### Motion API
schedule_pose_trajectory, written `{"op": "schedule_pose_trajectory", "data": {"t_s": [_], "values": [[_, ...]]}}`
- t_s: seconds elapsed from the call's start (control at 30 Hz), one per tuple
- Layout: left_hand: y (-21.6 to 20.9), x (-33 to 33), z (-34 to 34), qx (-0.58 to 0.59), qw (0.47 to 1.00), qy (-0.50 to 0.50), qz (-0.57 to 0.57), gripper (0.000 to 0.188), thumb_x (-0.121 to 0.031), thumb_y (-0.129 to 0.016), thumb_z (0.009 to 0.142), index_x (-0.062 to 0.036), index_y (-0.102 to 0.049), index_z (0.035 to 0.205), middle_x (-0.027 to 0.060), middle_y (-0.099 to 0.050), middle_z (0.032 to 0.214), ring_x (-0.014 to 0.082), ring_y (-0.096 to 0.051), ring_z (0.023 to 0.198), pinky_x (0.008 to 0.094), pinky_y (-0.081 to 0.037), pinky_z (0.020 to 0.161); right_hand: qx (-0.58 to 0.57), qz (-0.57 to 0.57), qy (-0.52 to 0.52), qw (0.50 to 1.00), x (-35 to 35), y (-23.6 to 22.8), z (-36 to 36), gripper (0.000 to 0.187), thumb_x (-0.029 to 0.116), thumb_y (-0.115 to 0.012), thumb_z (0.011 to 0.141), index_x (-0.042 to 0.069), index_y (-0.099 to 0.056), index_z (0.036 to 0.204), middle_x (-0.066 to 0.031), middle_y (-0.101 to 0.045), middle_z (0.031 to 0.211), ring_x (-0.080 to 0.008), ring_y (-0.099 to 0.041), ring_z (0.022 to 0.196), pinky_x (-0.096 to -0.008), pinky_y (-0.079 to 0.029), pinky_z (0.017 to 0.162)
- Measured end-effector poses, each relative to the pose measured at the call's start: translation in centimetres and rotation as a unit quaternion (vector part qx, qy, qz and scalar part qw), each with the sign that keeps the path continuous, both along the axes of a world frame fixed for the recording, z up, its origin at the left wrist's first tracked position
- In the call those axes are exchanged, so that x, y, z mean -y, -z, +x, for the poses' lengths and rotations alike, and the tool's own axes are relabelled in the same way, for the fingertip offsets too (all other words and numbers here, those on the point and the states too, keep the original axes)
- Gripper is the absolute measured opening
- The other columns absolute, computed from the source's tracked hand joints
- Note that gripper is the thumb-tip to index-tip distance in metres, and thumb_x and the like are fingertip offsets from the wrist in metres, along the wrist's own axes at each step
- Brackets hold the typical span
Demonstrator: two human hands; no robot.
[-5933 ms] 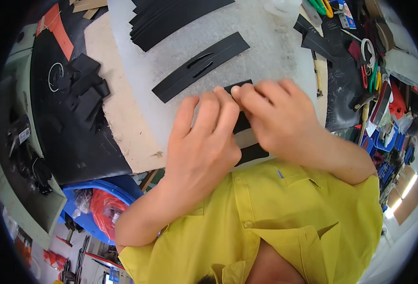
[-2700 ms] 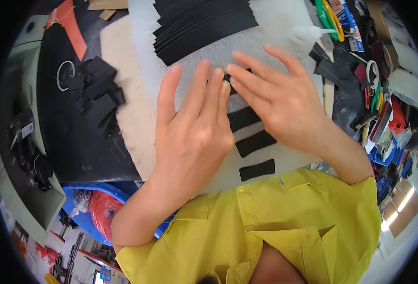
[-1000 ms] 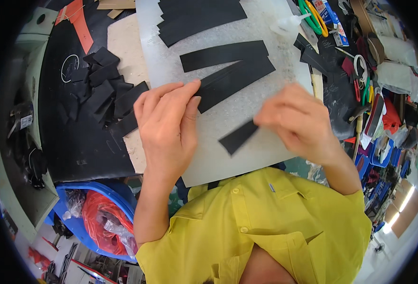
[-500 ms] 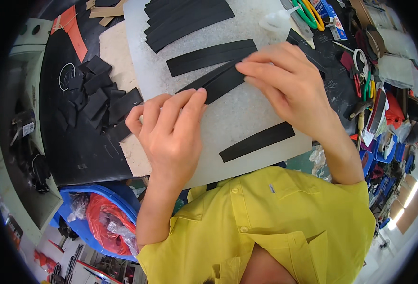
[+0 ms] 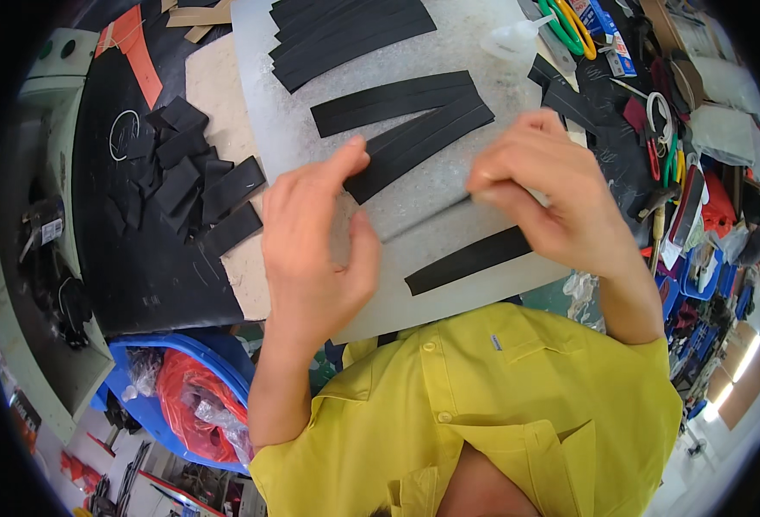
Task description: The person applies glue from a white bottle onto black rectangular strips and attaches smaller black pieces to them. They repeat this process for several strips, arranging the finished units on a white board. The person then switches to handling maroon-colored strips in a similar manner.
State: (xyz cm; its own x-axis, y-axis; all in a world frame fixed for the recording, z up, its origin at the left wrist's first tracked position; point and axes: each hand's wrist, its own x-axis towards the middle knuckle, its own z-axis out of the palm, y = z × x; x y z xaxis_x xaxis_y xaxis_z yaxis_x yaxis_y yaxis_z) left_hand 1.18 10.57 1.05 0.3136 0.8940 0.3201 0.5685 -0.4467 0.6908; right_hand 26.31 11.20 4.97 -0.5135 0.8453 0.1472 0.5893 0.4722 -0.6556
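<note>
My right hand (image 5: 552, 185) pinches one end of a thin black strip (image 5: 431, 218), which is seen nearly edge-on and blurred. It slants from the fingertips down toward my left hand (image 5: 315, 246), whose thumb and fingers are apart with nothing visible in them. Just beyond my hands, a wide black strip (image 5: 418, 146) with a lengthwise line lies on a pale translucent board (image 5: 345, 314). A similar strip (image 5: 380, 106) lies behind it, their right ends meeting. Nearer to me rests a narrower black strip (image 5: 466, 260).
More black strips (image 5: 350, 39) are fanned out at the board's far side. Left of the board is a heap of small black pieces (image 5: 182, 172). A white squeeze bottle (image 5: 511, 41) and green-handled scissors (image 5: 561, 33) lie far right. A blue bin (image 5: 139, 405) stands at lower left.
The wide strip has been let go and now lies flat on the board. Both hands have drawn back toward me, my left hand opening, with a thin strip now in my right.
</note>
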Motion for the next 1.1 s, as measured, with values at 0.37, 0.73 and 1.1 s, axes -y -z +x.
{"op": "schedule_pose_trajectory", "data": {"t_s": [0.37,0.73,1.1], "values": [[0.4,-0.2,2.3,0.037,0.997,-0.011,0.066,0.035,0.010,-0.072,0.075,-0.0023,-0.073,0.108,0.0099,-0.068,0.089,0.0274,-0.063,0.076,0.0355,-0.051,0.069,0.027,0.178,0.057,0.982,-2.1,2.2,-1.4,0.020,0.000,-0.073,0.078,0.009,-0.072,0.096,-0.0014,-0.064,0.093,-0.0237,-0.059,0.098,-0.0380,-0.043,0.085],[-0.1,-3.2,0.7,-0.032,0.997,0.032,0.068,0.027,0.006,-0.075,0.080,-0.0025,-0.074,0.105,0.0109,-0.072,0.091,0.0249,-0.066,0.082,0.0316,-0.052,0.074,0.052,0.010,-0.009,0.999,-1.2,1.5,0.3,0.016,0.005,-0.075,0.082,0.012,-0.070,0.096,-0.0006,-0.058,0.083,-0.0224,-0.055,0.087,-0.0373,-0.037,0.082],[0.4,-5.9,1.2,-0.053,0.987,0.026,0.147,0.019,0.004,-0.076,0.080,-0.0039,-0.076,0.097,0.0076,-0.072,0.094,0.0236,-0.067,0.084,0.0318,-0.052,0.075,0.072,0.235,0.132,0.960,-2.2,2.4,1.3,0.025,0.018,-0.083,0.077,0.010,-0.071,0.099,-0.0028,-0.069,0.103,-0.0250,-0.061,0.100,-0.0387,-0.043,0.086]]}}
